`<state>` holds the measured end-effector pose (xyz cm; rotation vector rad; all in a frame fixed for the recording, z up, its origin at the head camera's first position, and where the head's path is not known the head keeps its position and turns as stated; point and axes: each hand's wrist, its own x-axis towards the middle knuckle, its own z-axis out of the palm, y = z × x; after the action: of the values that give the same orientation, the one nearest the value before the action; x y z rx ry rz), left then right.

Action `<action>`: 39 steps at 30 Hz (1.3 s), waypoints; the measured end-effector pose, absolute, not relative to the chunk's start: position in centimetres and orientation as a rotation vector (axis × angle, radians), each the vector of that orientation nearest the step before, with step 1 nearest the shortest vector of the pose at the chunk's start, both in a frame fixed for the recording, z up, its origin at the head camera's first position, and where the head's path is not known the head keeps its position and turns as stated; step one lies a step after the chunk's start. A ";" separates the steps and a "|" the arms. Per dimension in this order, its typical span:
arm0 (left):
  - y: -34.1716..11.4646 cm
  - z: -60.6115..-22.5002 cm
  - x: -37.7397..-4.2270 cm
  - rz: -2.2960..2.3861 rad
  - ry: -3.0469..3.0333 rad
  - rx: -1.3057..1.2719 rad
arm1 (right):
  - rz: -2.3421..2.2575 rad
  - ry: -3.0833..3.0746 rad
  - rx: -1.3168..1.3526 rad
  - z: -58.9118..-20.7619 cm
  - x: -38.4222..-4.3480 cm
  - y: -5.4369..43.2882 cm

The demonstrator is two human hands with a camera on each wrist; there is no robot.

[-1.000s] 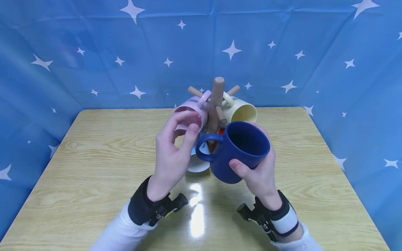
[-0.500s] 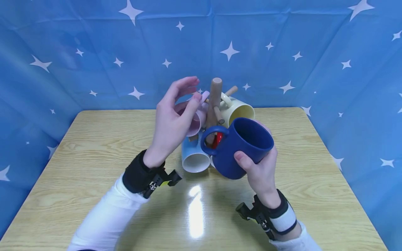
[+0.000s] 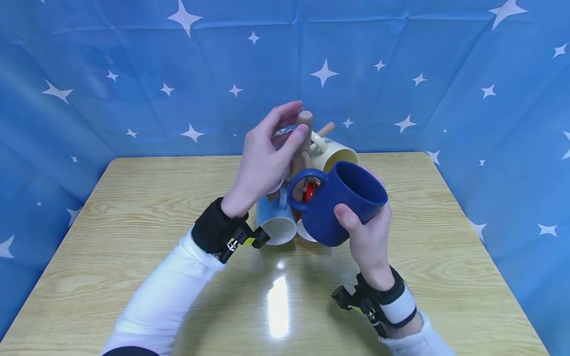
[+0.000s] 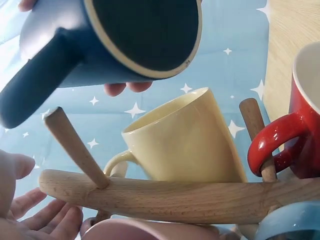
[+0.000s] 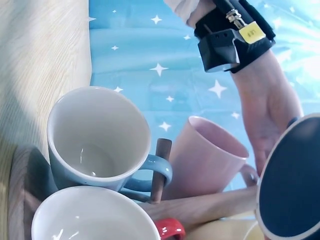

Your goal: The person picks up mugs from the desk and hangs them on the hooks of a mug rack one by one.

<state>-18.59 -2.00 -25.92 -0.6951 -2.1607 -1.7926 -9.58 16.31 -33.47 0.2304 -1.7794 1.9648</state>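
My right hand (image 3: 371,237) grips a dark blue mug (image 3: 331,215) by its body, thumb across the near side. The mug is tilted, its mouth toward the upper right and its handle pointing left at a wooden mug tree. Around the top of the tree's post (image 4: 165,200) hovers my left hand (image 3: 262,158), fingers loosely bent, thumb apart from them. A bare upper peg (image 4: 75,145) sticks out below the dark blue mug in the left wrist view. On other pegs hang a cream mug (image 4: 185,140), a pink mug (image 5: 200,160), a light blue mug (image 3: 272,210) and a red mug (image 4: 307,125).
The mug tree stands toward the back of a wood-grain table (image 3: 156,207). Behind and beside the table hangs a blue cloth (image 3: 200,74) with white stars. Each wrist carries a black strapped camera (image 3: 227,237).
My left hand has gone from in front of the pink mug up and then right to the post's top. The dark blue mug has risen slightly, still held in my right hand.
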 end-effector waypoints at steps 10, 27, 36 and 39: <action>-1.6 -26.0 -18.8 -1.751 -2.188 -0.647 | 2.014 -1.825 0.072 -33.6 -9.9 16.4; -1.4 -25.9 -18.8 -1.773 -2.183 -0.633 | 2.034 -1.898 -0.038 -33.7 -10.4 16.1; -1.4 -25.9 -18.7 -1.758 -2.185 -0.625 | 2.052 -1.906 -0.049 -34.0 -10.7 15.7; -1.4 -25.9 -18.7 -1.756 -2.189 -0.619 | 2.062 -1.912 -0.059 -33.9 -10.7 15.6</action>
<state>-18.66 -1.38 -25.87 -0.6185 -2.1887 -1.7563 -10.73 15.57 -33.93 -0.0586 -1.9125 2.0622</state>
